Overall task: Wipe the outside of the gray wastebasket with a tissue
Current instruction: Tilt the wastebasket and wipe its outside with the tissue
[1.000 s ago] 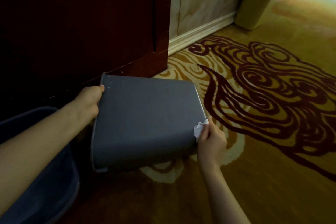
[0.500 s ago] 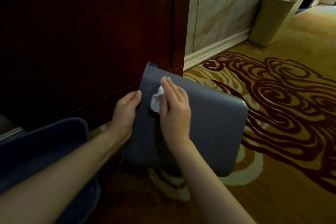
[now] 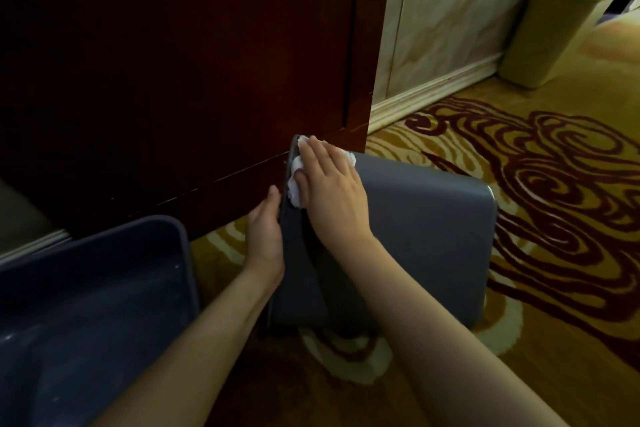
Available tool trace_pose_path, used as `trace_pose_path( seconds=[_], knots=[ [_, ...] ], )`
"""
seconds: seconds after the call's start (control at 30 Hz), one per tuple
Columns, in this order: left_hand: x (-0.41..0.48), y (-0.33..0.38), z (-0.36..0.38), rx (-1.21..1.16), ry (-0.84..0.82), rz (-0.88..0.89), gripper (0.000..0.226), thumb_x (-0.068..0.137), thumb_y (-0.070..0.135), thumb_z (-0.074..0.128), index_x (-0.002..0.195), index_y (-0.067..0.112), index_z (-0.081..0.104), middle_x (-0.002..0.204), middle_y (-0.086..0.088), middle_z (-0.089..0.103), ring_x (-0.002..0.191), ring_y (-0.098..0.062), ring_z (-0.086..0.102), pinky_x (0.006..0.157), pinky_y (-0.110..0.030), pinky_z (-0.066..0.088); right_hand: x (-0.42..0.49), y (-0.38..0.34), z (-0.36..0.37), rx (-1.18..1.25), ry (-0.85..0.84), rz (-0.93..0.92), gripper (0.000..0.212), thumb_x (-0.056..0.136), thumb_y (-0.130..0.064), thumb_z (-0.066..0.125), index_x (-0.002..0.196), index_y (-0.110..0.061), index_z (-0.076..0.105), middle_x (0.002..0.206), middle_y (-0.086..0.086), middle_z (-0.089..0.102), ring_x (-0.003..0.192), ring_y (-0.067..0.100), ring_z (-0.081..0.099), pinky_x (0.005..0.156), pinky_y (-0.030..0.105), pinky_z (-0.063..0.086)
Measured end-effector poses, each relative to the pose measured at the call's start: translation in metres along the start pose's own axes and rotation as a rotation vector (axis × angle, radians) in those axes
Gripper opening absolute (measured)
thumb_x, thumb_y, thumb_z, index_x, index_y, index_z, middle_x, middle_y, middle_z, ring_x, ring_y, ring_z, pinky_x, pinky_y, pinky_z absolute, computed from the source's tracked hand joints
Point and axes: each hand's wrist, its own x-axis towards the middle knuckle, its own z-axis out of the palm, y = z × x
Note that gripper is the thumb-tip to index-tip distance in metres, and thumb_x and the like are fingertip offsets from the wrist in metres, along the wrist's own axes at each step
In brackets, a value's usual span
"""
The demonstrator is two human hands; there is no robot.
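The gray wastebasket [image 3: 426, 239] lies tipped on its side on the patterned carpet, its broad side facing up. My left hand [image 3: 265, 236] grips its left edge and steadies it. My right hand [image 3: 329, 187] presses flat on the upper left part of that side, with a crumpled white tissue [image 3: 295, 180] under the palm and fingers. The tissue shows at the fingertips and along the thumb side. The basket's far side and underside are hidden.
A dark blue bin [image 3: 93, 308] stands close at lower left. A dark wooden cabinet [image 3: 180, 55] rises right behind the wastebasket. A tan wastebasket [image 3: 550, 35] stands by the marble wall at upper right. Patterned carpet [image 3: 554, 184] spreads to the right.
My right hand with the tissue has swept from the basket's right corner across to its upper left edge. The view has shifted so the basket sits further right.
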Motion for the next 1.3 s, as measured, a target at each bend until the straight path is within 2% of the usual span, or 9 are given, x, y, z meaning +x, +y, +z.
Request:
trace_pose_path(
  seconds=[0.27,0.47,0.67,0.77,0.83,0.9,1.03,1.17,1.3],
  knots=[
    [-0.001,-0.008,-0.006,0.067,0.035,-0.012,0.044,0.091,0.049,0.040,0.097,0.016,0.069,0.092,-0.006,0.075,0.090,-0.022,0.069,0.070,-0.033,0.052,0.028,0.028,-0.018,-0.009,-0.154,0.164,0.039,0.100,-0.028,0.028,0.115,-0.013,0.060,0.113,0.006,0.066,0.106,0.025,0.054,0.088,0.036,0.039],
    [0.001,-0.003,-0.009,0.110,0.035,-0.126,0.046,0.089,0.054,0.042,0.100,0.020,0.070,0.096,-0.005,0.075,0.091,-0.021,0.069,0.076,-0.037,0.053,0.011,0.057,-0.043,-0.056,-0.249,0.306,0.033,0.099,-0.024,0.033,0.118,-0.010,0.056,0.115,0.011,0.063,0.109,0.030,0.053,0.087,0.038,0.041],
    [0.021,0.039,-0.008,0.104,-0.067,-0.455,0.073,0.086,0.062,0.039,0.134,0.008,0.045,0.130,-0.017,0.056,0.118,-0.031,0.053,0.103,-0.046,0.038,-0.020,0.057,-0.050,-0.182,-0.277,0.280,0.038,0.100,-0.022,0.025,0.134,-0.014,0.039,0.135,0.004,0.050,0.125,0.019,0.043,0.103,0.029,0.032],
    [0.029,0.067,0.000,0.099,-0.150,-0.547,0.059,0.088,0.055,0.043,0.118,0.007,0.059,0.105,-0.017,0.071,0.095,-0.030,0.068,0.082,-0.042,0.052,-0.032,0.053,-0.053,-0.207,-0.252,0.255,0.042,0.100,-0.025,0.022,0.138,-0.016,0.037,0.143,0.001,0.044,0.132,0.016,0.036,0.111,0.030,0.027],
    [0.029,0.078,0.012,0.127,-0.177,-0.532,0.041,0.087,0.046,0.052,0.098,0.009,0.067,0.077,-0.012,0.076,0.068,-0.025,0.073,0.056,-0.033,0.056,-0.040,0.050,-0.057,-0.185,-0.218,0.236,0.043,0.100,-0.027,0.022,0.136,-0.018,0.043,0.142,0.000,0.046,0.132,0.014,0.037,0.111,0.030,0.027],
    [0.027,0.082,0.025,0.203,-0.130,-0.487,0.027,0.086,0.033,0.059,0.094,0.007,0.066,0.071,-0.010,0.073,0.061,-0.023,0.071,0.046,-0.029,0.055,-0.047,0.045,-0.060,-0.143,-0.172,0.239,0.043,0.100,-0.028,0.023,0.134,-0.017,0.046,0.140,0.001,0.049,0.132,0.013,0.039,0.112,0.030,0.027],
    [0.020,0.077,0.036,0.218,-0.073,-0.413,0.018,0.089,0.021,0.056,0.094,0.004,0.060,0.077,-0.009,0.065,0.066,-0.021,0.063,0.050,-0.030,0.050,-0.053,0.042,-0.062,-0.072,-0.090,0.254,0.040,0.099,-0.026,0.030,0.132,-0.013,0.050,0.137,0.005,0.054,0.130,0.017,0.043,0.110,0.032,0.031],
    [0.014,0.065,0.030,0.078,-0.062,-0.329,0.017,0.090,0.024,0.055,0.086,0.009,0.060,0.056,-0.006,0.071,0.049,-0.018,0.068,0.038,-0.023,0.052,-0.047,0.043,-0.060,-0.008,-0.008,0.256,0.038,0.098,-0.024,0.036,0.130,-0.013,0.052,0.134,0.006,0.057,0.128,0.019,0.046,0.107,0.034,0.034],
    [0.009,0.049,0.016,0.029,-0.092,-0.184,0.017,0.089,0.032,0.054,0.086,0.017,0.061,0.059,0.005,0.074,0.058,-0.011,0.071,0.049,-0.023,0.053,-0.044,0.049,-0.052,0.010,-0.012,0.242,0.041,0.096,-0.024,0.042,0.136,-0.016,0.046,0.140,0.003,0.050,0.133,0.019,0.040,0.107,0.036,0.036]
  ],
)
